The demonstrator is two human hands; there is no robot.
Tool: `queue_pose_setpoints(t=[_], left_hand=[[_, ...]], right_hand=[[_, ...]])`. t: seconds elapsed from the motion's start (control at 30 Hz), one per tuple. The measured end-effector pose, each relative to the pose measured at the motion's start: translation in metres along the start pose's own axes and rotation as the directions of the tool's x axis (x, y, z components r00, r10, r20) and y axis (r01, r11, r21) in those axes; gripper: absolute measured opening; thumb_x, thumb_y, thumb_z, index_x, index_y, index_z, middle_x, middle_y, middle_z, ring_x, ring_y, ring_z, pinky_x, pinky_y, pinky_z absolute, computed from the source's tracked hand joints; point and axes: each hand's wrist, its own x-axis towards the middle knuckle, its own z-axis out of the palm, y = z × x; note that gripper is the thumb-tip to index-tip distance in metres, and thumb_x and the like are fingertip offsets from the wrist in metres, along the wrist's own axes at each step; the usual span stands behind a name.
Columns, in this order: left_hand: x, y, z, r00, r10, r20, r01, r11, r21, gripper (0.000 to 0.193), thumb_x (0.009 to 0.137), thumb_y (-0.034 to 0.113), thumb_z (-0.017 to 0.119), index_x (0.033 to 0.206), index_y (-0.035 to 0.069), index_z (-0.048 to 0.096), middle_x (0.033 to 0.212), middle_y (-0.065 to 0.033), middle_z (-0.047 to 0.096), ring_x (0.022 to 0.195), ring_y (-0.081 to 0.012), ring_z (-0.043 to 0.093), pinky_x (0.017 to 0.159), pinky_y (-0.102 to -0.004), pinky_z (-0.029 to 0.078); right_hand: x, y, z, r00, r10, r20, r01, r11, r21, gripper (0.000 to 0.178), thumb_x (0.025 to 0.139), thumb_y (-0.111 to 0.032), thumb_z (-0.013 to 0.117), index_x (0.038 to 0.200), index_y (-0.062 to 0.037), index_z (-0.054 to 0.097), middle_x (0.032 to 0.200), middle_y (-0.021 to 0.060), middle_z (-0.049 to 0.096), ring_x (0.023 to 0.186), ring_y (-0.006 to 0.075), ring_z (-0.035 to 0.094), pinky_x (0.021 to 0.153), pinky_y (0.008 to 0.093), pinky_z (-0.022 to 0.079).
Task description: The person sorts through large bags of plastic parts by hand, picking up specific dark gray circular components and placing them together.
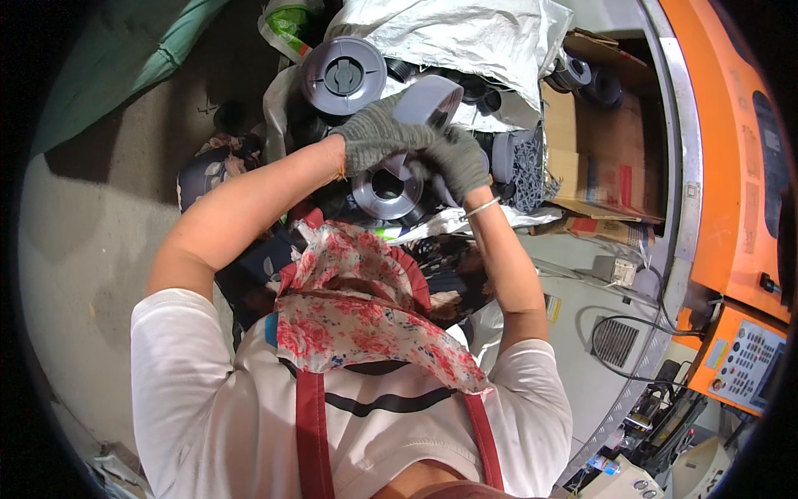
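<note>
Grey-gloved hands [376, 137], smoky grey-violet spools [343, 76], pink-and-red floral cloth [357, 331] — maroon straps [312, 424], white shirt [378, 432], orange machine [723, 166]

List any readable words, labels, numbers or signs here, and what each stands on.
None can be read clearly.
Control panel: button markings too small.
Cardboard box: printing too blurred.
Orange machine: faint markings, illegible.
Yellow label on the pale cabinet: too small.

An opened white sack [457, 33] bears grey spools [343, 75], black round parts [489, 102] and a heap of thin grey scraps [529, 176], while the cardboard box [573, 137] just beside it holds dark round pieces [604, 87].
</note>
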Motion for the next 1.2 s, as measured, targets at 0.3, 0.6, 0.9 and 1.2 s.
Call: queue_pose_setpoints(t=[0.3,0.6,0.9,1.2], left_hand=[[0.012,-0.011,-0.020,0.947,-0.318,-0.029,-0.006,-0.107,0.994,0.072,0.064,0.035,0.072,0.125,0.009,0.044,0.123,-0.0195,0.047,0.116,-0.0333,0.043,0.099,-0.0408,0.032],[-0.009,-0.027,0.000,0.732,-0.203,0.651,-0.589,0.293,0.753,0.076,0.053,0.027,0.076,0.122,0.016,0.046,0.114,-0.0141,0.051,0.103,-0.0349,0.050,0.087,-0.0404,0.042],[0.027,0.023,-0.010,0.956,-0.214,-0.200,0.290,0.787,0.544,0.061,0.069,0.041,0.069,0.108,-0.003,0.054,0.087,-0.0155,0.062,0.074,-0.0204,0.059,0.067,-0.0319,0.048],[0.029,0.003,-0.009,0.887,-0.163,-0.432,0.303,0.911,0.279,0.054,0.074,0.037,0.067,0.107,-0.005,0.054,0.091,-0.0149,0.061,0.078,-0.0196,0.058,0.065,-0.0312,0.049]], right_hand=[[0.023,0.106,0.066,0.981,-0.112,0.159,0.195,0.554,-0.809,0.062,0.071,-0.044,0.064,0.111,0.0006,0.045,0.110,0.0251,0.053,0.107,0.0370,0.050,0.088,0.0416,0.041],[0.039,0.068,-0.009,0.962,0.062,0.268,0.125,0.770,-0.626,0.068,0.060,-0.042,0.068,0.110,0.0018,0.053,0.104,0.0230,0.059,0.096,0.0342,0.057,0.082,0.0381,0.045],[0.105,0.143,0.057,0.825,-0.542,0.158,0.499,0.570,-0.653,0.025,0.079,-0.018,0.048,0.100,-0.0064,0.058,0.107,0.0184,0.052,0.102,0.0351,0.049,0.087,0.0405,0.041],[0.026,0.075,0.020,0.808,-0.562,-0.178,0.424,0.764,-0.486,0.022,0.066,-0.021,0.069,0.082,-0.0069,0.064,0.105,0.0135,0.055,0.100,0.0315,0.049,0.087,0.0404,0.039]])
